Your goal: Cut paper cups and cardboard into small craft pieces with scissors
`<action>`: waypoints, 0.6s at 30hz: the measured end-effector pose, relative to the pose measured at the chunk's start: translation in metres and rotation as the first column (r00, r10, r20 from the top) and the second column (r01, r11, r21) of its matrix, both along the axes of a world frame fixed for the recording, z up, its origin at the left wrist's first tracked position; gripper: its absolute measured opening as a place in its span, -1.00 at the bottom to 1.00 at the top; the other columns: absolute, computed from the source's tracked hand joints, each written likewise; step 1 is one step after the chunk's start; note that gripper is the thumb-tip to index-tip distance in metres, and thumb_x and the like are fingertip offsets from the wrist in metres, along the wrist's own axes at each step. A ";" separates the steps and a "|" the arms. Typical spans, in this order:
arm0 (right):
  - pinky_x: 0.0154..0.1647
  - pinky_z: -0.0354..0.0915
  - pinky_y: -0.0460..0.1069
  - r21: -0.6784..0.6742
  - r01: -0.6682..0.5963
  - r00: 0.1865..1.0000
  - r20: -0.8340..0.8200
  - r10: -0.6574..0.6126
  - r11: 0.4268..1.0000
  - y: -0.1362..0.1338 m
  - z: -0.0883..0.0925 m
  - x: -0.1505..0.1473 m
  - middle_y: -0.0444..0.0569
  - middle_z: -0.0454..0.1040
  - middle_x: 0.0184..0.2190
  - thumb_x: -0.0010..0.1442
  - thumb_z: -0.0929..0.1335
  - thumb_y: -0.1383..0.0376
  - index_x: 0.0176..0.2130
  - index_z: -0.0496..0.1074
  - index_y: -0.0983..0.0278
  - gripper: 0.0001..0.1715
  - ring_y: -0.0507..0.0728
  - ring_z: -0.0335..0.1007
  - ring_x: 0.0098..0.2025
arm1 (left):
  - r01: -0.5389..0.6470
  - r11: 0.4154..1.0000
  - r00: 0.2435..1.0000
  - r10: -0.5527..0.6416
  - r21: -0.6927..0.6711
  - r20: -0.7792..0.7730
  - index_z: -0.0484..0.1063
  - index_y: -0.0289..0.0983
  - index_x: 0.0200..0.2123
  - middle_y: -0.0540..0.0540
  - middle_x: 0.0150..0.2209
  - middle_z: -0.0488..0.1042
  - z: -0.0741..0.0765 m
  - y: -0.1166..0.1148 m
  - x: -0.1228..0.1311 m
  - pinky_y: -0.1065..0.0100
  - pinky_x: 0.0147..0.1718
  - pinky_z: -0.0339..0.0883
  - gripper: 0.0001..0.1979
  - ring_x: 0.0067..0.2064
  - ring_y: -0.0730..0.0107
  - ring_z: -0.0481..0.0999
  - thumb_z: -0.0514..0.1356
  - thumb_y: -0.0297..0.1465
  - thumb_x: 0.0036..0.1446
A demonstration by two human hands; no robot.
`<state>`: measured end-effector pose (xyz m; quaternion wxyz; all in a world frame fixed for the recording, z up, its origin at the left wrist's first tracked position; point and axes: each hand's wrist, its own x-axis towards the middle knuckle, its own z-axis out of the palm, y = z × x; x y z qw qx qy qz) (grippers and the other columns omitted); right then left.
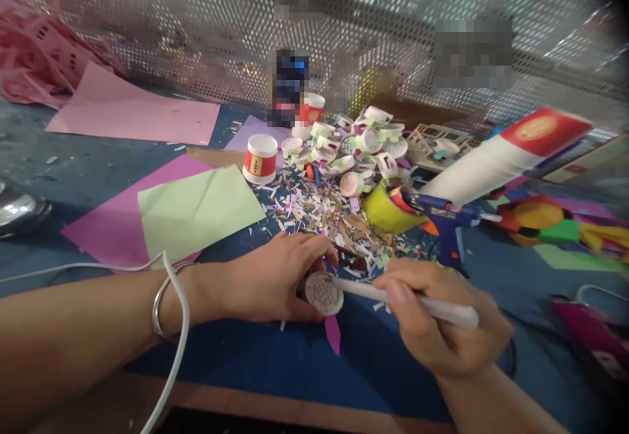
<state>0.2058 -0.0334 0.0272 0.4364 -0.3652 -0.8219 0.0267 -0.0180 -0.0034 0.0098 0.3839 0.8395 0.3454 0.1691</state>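
Observation:
My left hand (289, 273) is closed on the edge of a small round paper-cup piece (324, 294), steadying it low over the blue table. A crisscross pattern covers its pale face. A purple paper strip (333, 334) sticks out below it. In my right hand (442, 316) is a white pen (407, 299), pinched between thumb and fingers and slanting left. Its tip meets the upper right of the round piece, as far as I can see. Just beyond my hands lie many paper scraps (314, 204). A white cable (179, 296) crosses my left wrist.
Behind the scraps is a pile of similar cut cup pieces (368, 139). A red-and-white paper cup (260, 160) stands left of it. A blue glue gun (447, 224) and a long stack of cups (501, 158) lie right. Green paper (201, 208) is at left; perforated metal (206, 47) rises behind.

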 end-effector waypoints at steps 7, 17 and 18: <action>-0.47 0.25 -0.07 -0.033 0.070 0.997 -0.039 -0.071 0.997 0.000 -0.003 0.005 -0.22 0.49 -0.53 0.19 0.35 0.45 -0.40 0.47 0.26 -0.84 -0.06 0.36 -0.53 | -0.004 1.000 1.000 0.004 0.031 -0.011 0.31 -0.25 -0.02 -0.08 -0.12 0.43 0.000 -0.001 0.001 0.19 -0.12 0.22 -0.47 -0.10 0.20 0.45 0.40 -0.27 -0.03; -0.47 0.27 -0.09 -0.076 -0.016 1.000 0.006 0.016 0.997 0.005 -0.006 0.002 -0.21 0.49 -0.52 0.19 0.35 0.47 -0.39 0.44 0.27 -0.86 -0.06 0.37 -0.54 | -0.002 0.999 1.000 0.002 0.032 0.002 0.32 -0.26 0.01 -0.08 -0.10 0.44 -0.002 0.000 0.002 0.20 -0.09 0.24 -0.44 -0.08 0.20 0.46 0.40 -0.30 -0.05; -0.47 0.27 -0.09 -0.081 -0.021 1.000 0.008 0.022 0.996 0.005 -0.006 0.002 -0.21 0.49 -0.52 0.19 0.35 0.47 -0.39 0.44 0.27 -0.86 -0.06 0.37 -0.53 | -0.002 1.000 1.000 0.002 0.030 0.005 0.32 -0.26 0.00 -0.08 -0.11 0.45 -0.002 0.000 0.002 0.20 -0.09 0.24 -0.44 -0.08 0.20 0.46 0.40 -0.30 -0.06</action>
